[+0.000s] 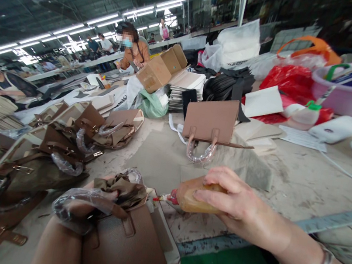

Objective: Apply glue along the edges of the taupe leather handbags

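My right hand [228, 193] is closed around a soft amber plastic glue bottle [197, 195] held on its side. The bottle's red tip points left at the open edge of a brown handbag [126, 243]. My left hand [80, 208] reaches through the bag's plastic-wrapped handle [100, 198] and grips the bag by its bunched olive lining [125, 190]; most of its fingers are hidden. A pale board edge [164, 231] shows along the bag's right side. Farther back, another brown bag panel [211, 118] lies with its wrapped handle towards me.
Several part-made brown handbags [57, 149] crowd the left. Behind are a cardboard box [159, 70], a stack of pale boards [185, 89], a pink basin [350, 94] and a green-capped bottle [306, 116]. A co-worker [135, 51] works across the table.
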Available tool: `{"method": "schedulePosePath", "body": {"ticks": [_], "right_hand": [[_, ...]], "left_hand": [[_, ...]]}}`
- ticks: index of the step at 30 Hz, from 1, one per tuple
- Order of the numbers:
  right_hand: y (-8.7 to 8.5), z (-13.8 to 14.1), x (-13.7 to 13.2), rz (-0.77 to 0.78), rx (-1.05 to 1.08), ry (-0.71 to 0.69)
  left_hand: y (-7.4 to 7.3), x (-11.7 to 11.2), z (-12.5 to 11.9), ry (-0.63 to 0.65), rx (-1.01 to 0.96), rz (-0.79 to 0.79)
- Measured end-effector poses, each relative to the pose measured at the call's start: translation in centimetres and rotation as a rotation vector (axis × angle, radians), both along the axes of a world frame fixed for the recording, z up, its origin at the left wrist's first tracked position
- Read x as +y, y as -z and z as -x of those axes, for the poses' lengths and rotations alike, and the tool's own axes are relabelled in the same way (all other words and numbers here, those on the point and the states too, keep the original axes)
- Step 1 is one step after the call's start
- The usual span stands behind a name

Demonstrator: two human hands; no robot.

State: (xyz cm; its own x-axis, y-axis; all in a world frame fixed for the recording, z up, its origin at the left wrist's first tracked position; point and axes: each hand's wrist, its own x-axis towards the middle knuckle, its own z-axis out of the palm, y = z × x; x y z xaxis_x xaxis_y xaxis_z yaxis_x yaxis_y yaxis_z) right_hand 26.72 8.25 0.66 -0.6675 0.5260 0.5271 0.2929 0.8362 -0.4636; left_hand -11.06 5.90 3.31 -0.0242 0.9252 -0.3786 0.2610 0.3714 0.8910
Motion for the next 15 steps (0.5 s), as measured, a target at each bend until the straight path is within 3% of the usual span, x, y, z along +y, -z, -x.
{"method": "schedulePosePath", "body": {"ticks": [5, 12, 15], "right_hand": [[-0.5, -0.7, -0.6, 0.102, -0.121, -0.054], [-0.2, 0.2, 0.2, -0.067, 0.018, 0.023], [0.0, 0.2, 0.4, -0.044, 0.006, 0.015]], "left_hand": [[-0.4, 0.3, -0.2, 0.016, 0.069, 0.009], [-0.5, 0.4, -0.7, 0.094, 0.006, 0.058], [0.0, 0.2, -0.4, 0.133, -0.063, 0.081]]}}
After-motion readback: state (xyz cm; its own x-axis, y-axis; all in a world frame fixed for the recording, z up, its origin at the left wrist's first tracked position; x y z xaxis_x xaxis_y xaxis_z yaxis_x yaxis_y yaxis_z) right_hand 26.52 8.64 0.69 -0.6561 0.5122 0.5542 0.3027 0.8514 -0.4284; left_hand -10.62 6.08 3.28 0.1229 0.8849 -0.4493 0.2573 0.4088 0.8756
